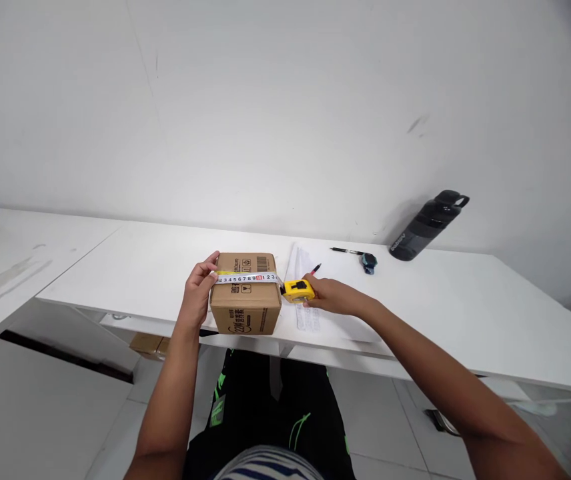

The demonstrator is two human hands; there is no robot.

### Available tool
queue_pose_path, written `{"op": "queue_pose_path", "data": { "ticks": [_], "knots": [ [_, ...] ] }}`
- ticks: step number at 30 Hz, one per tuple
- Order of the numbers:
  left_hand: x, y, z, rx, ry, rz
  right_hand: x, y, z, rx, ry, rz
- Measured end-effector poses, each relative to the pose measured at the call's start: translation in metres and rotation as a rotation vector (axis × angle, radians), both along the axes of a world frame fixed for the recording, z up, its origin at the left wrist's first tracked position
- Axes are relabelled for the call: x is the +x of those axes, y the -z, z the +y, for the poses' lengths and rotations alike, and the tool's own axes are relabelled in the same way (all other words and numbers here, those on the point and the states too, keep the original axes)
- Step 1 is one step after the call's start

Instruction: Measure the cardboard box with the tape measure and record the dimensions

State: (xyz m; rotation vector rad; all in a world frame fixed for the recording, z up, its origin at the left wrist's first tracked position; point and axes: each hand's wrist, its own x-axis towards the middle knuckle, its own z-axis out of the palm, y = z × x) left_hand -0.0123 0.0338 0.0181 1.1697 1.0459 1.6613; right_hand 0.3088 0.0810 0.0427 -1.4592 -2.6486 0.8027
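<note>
A brown cardboard box [246, 316] with dark printing stands at the front edge of the white table. Across its top runs a white tape measure blade [245, 279] with black numbers and one red mark. At the box's left edge, my left hand [199, 287] pinches the blade's end and touches the cardboard. My right hand [334, 295] is closed around the yellow tape measure case [299, 291], just beyond the box's right side. A red-and-black pen [316, 269] shows behind that hand; whether it is held, I cannot tell.
Paper sheets [308, 321] with writing lie under my right hand. Further back are a black pen [346, 251] and a dark watch-like item [368, 263]. A black water bottle [425, 227] stands by the wall. Below the table at left is another cardboard box [148, 345].
</note>
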Motion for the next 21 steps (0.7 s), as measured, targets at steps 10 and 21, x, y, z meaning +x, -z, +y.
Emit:
{"op": "queue_pose_path", "data": {
  "ticks": [10,21],
  "knots": [
    [0.001,-0.002,-0.002,-0.022,-0.013,0.013,0.012,-0.018,-0.005,0.062,-0.033,0.27],
    [-0.001,-0.001,-0.001,-0.016,0.0,-0.003,0.015,-0.041,-0.009,-0.019,-0.048,0.537]
  ]
}}
